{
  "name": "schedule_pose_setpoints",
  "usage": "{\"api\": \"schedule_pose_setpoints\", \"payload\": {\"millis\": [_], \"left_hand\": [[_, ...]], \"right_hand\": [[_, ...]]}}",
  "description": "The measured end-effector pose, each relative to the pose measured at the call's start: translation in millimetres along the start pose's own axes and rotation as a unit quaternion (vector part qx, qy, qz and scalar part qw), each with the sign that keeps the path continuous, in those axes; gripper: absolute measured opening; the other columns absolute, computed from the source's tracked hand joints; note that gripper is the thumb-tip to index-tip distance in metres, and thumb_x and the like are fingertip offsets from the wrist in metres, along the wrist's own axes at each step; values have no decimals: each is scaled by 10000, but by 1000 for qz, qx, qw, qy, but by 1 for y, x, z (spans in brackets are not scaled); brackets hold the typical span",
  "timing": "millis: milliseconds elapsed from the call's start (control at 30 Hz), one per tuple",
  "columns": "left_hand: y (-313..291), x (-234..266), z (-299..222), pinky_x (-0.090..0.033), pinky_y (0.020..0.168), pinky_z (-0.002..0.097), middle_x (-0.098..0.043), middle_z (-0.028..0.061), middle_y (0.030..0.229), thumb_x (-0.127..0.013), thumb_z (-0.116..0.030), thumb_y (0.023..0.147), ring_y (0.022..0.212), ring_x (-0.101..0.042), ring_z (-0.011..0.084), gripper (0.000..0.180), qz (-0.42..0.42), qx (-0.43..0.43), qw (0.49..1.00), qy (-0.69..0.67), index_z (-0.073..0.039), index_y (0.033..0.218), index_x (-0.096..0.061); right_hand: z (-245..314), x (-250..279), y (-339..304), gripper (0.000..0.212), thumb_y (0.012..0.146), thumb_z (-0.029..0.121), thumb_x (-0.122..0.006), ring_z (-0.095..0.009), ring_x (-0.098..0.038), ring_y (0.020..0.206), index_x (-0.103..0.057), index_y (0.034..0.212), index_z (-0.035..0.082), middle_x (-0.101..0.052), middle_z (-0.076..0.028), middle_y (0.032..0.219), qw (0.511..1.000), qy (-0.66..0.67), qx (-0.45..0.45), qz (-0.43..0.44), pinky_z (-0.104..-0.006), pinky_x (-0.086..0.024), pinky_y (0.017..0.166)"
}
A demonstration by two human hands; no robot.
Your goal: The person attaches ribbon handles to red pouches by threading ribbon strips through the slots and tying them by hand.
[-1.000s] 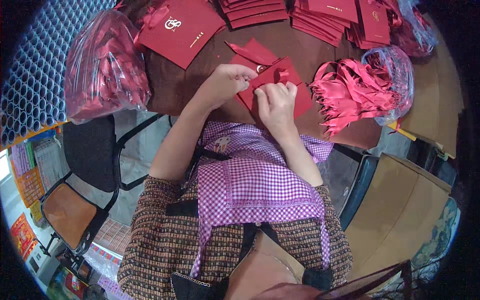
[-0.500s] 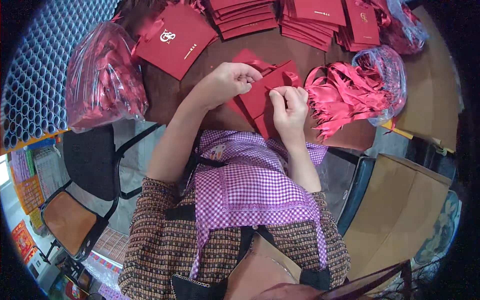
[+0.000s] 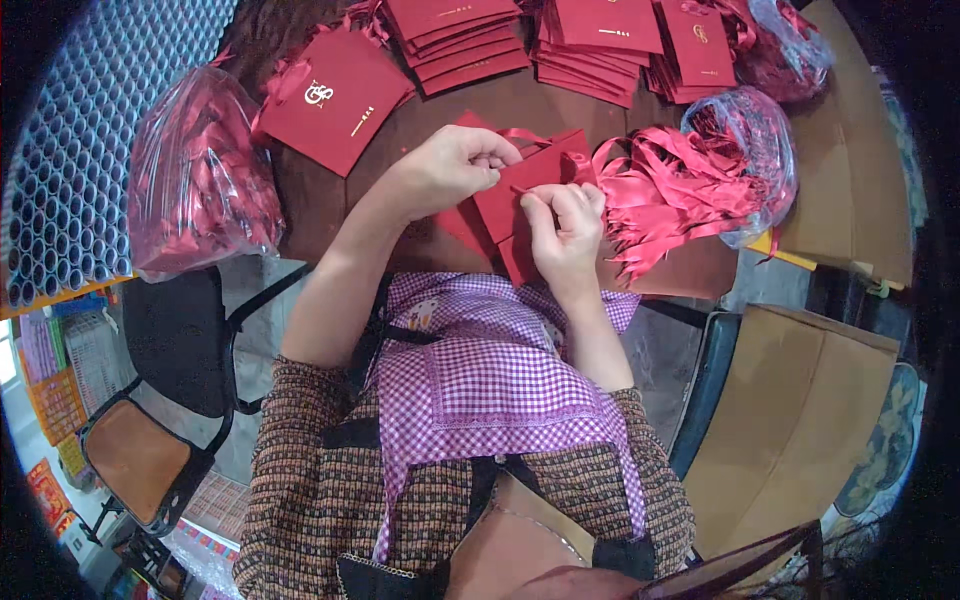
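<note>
A small dark red paper gift bag [image 3: 512, 211] lies tilted on the table in front of me, with another red piece [image 3: 465, 225] partly under it. My right hand [image 3: 566, 222] rests over the bag, its thumb and forefinger pinching a short end of red ribbon. A ribbon loop [image 3: 575, 168] stands up at the bag's edge beside those fingers. At the bag's upper left, my left hand [image 3: 458, 168] is closed with its fingertips together. What it grips, if anything, is hidden behind the fingers.
Loose red ribbons [image 3: 660, 195] spill from a clear plastic bag on the right. A full plastic bag of ribbon [image 3: 205, 180] stands left. Finished-looking red bags [image 3: 335, 100] and stacked bags [image 3: 470, 65] line the back. A cardboard box [image 3: 790, 410] and chair [image 3: 175, 340] flank me.
The whole view has shifted slightly, so the table's things appear further left. Both hands stay closed at the gift bag, with little visible change in their grip.
</note>
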State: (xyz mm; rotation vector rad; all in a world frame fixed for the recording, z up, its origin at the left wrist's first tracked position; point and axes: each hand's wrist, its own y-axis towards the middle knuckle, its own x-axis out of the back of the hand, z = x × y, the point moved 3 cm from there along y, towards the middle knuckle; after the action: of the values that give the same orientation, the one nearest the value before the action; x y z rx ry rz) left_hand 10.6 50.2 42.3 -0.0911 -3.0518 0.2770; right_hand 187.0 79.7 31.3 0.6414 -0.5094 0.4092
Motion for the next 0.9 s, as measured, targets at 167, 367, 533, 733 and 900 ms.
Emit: {"api": "schedule_pose_setpoints", "payload": {"millis": [167, 367, 533, 733, 900], "left_hand": [[0, -3, 0, -425, 654, 208, -545, -35, 811, -586, 7, 804, 743, -482, 51, 278, -13, -8, 1000, 13, 55, 1071, -642], [0, -4, -2, -426, 659, 207, -548, -25, 807, -581, 19, 807, 746, -483, 53, 270, -21, -10, 997, 71, 58, 1067, -645], [0, -5, -2, -433, 656, 215, -553, -23, 799, -581, 25, 809, 743, -488, 56, 266, -24, -1, 996, 82, 51, 1066, -648], [-2, -8, -5, -431, 620, 222, -541, -17, 737, -580, 37, 798, 691, -482, 57, 259, -43, -16, 993, 112, 48, 1045, -655], [-3, -9, -4, -437, 620, 233, -543, -10, 724, -580, 34, 792, 684, -488, 64, 262, -51, -10, 991, 123, 55, 1043, -653]], "right_hand": [[0, -4, 0, 58, 806, 80, -670, -181, -555, 691, -636, 769, 51, -608, -36, 708, 1000, 3, 8, -1, -350, -342, 864], [-2, -7, 0, 81, 782, 101, -683, -202, -565, 686, -627, 734, 68, -626, -40, 700, 1000, -14, 22, -12, -374, -340, 834], [1, -7, 0, 72, 791, 89, -674, -208, -564, 687, -621, 750, 62, -618, -48, 709, 998, -45, 48, -14, -392, -349, 845], [8, -9, -1, 103, 781, 79, -683, -220, -553, 691, -585, 756, 58, -587, -57, 702, 987, -126, 99, -23, -409, -360, 831], [8, -15, -4, 134, 766, 80, -695, -230, -534, 677, -564, 749, 60, -546, -56, 677, 981, -153, 117, -40, -413, -362, 809]]}}
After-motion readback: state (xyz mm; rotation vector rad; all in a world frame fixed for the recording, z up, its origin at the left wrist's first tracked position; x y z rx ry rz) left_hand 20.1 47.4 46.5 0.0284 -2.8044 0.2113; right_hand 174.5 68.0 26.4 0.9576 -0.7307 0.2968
